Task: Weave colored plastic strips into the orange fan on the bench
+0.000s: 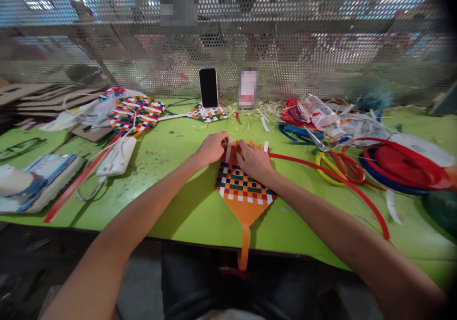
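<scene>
A woven fan (245, 211) of orange, white, blue, green and red strips lies before me, its pointed orange end and long orange tail toward me, the tail hanging over the table edge. At the far left edge of the weave my left hand (213, 148) has its fingers bent and pinched on the strips. My right hand (254, 162) rests over the upper right of the weave, fingertips curled down onto it; exactly which strip they grip is hidden. A red strip (321, 167) runs out from the fan's right side in a long curve across the table.
Yellow-and-red-handled scissors (330, 165), red and blue strip coils (396, 165) and a plastic bottle (319, 113) lie right. Left are a power strip (117, 157), a woven fan (135, 115) and a white-and-blue pack (53, 177). A phone (208, 87) stands behind, before a perforated metal screen (135, 48).
</scene>
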A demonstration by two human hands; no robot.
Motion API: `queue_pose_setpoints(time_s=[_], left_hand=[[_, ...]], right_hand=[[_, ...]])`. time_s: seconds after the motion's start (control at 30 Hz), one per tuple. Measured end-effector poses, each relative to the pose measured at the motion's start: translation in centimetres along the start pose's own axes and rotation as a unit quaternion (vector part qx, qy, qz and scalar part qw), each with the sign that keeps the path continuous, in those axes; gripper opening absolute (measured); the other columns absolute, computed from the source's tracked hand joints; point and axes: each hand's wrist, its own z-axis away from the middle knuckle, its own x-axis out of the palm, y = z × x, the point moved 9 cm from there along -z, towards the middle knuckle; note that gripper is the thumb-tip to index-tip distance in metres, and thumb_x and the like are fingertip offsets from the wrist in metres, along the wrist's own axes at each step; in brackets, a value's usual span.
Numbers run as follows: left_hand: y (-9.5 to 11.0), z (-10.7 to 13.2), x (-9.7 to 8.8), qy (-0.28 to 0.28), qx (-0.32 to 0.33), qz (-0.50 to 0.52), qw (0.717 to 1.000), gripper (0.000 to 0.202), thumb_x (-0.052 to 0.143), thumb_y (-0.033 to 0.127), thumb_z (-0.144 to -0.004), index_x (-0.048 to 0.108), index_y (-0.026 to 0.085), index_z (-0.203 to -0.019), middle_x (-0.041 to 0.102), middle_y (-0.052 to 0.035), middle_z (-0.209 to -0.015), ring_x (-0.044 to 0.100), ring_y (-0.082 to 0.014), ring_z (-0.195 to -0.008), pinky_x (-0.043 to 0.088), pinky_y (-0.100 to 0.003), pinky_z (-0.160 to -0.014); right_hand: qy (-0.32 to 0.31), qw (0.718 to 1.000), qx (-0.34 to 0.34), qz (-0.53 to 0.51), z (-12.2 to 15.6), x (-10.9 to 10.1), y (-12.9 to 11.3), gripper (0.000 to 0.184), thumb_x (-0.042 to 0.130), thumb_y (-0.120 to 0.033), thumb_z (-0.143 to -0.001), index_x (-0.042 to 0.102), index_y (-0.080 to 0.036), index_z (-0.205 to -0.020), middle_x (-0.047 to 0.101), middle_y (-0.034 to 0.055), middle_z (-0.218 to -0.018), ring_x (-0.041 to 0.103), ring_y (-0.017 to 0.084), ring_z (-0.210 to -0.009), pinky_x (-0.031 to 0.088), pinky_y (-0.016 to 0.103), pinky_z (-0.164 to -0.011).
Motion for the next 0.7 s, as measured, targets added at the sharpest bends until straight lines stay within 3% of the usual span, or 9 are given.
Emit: queue_pose_setpoints(time_s=[0.27, 0.4, 0.5, 0.7], left_hand=[[-0.8, 0.6, -1.0, -0.027, -0.013, 0.01, 1.0, 0.042, 0.051, -0.006, -0.082, 0.081, 0.02, -0.096, 0.082, -0.0067, -0.097, 0.073, -0.0214, -0.09, 0.052, -0.031, -0.083], [-2.4, 0.8, -1.9, -0.034, -0.033, 0.006, 0.999, 0.027, 0.059, 0.005, -0.09, 0.081, 0.02, -0.094, 0.082, -0.0078, -0.095, 0.073, -0.0217, -0.087, 0.053, -0.032, -0.081], [-4.0, 0.8, -2.0, -0.056, -0.055, 0.031, 0.996, 0.017, 0.065, 0.018, -0.092, 0.08, 0.021, -0.097, 0.081, -0.0076, -0.089, 0.073, -0.0218, -0.081, 0.054, -0.032, -0.08], [-5.0, 1.0, -1.9, -0.062, -0.035, 0.069, 0.995, 0.02, 0.064, 0.03, -0.09, 0.08, 0.021, -0.099, 0.08, -0.0071, -0.089, 0.07, -0.0205, -0.075, 0.053, -0.031, -0.073]], right_hand=[[-0.007, 0.999, 0.001, -0.033, 0.0, -0.7, 0.0, 0.025, 0.042, -0.032, -0.113, 0.058, -0.02, -0.127, 0.077, 0.0142, -0.115, 0.071, 0.03, -0.095, 0.044, 0.036, -0.072], [-0.017, 0.997, -0.032, -0.068, 1.0, -1.1, 0.7, 0.021, 0.054, -0.034, -0.109, 0.06, -0.018, -0.122, 0.074, 0.0138, -0.113, 0.069, 0.028, -0.095, 0.047, 0.036, -0.075], [0.004, 0.996, -0.056, -0.076, 2.3, -1.4, 1.6, 0.028, 0.062, -0.043, -0.108, 0.062, -0.017, -0.117, 0.071, 0.0153, -0.12, 0.067, 0.029, -0.107, 0.051, 0.037, -0.089], [0.054, 0.998, 0.024, -0.005, 3.4, -1.9, 3.3, 0.033, 0.054, -0.048, -0.111, 0.068, -0.019, -0.104, 0.074, 0.0153, -0.116, 0.065, 0.029, -0.113, 0.05, 0.038, -0.096]])
